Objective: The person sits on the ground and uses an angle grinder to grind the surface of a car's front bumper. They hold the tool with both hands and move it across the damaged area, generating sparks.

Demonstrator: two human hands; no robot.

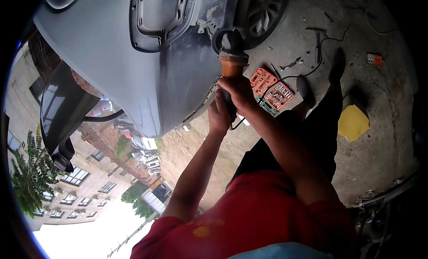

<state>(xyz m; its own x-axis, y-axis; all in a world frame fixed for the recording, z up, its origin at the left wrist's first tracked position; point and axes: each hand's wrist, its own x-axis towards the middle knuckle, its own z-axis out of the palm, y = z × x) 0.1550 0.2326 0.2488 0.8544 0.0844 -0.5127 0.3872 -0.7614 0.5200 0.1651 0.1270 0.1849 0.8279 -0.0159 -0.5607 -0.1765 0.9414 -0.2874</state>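
Orange-and-black grinder (233,68) seems, by my judgement, rather heavy for its size, with most of the weight probably in the motor and the head, so it should be held with two hands. Its body looks stiff and hard, not fragile, and the plain housing may be a little slippery if dust or sweat comes on it. The good places to take hold are the dark rear handle and the narrower part just behind the orange housing; the round disc (218,40) at the front should not be touched. The fingers of the right hand (240,96) are wrapped around the body behind the orange part, and the fingers of the left hand (218,114) are closed around the rear handle. The tool is held upright in the view, beside the lower edge of the grey car panel (187,76) and near the wheel (266,16); whether the disc touches the panel, I cannot tell. In appearance, the housing is worn orange, the head is dark and dusty, and a black cable (292,76) lies across the concrete floor (379,87), probably its own.
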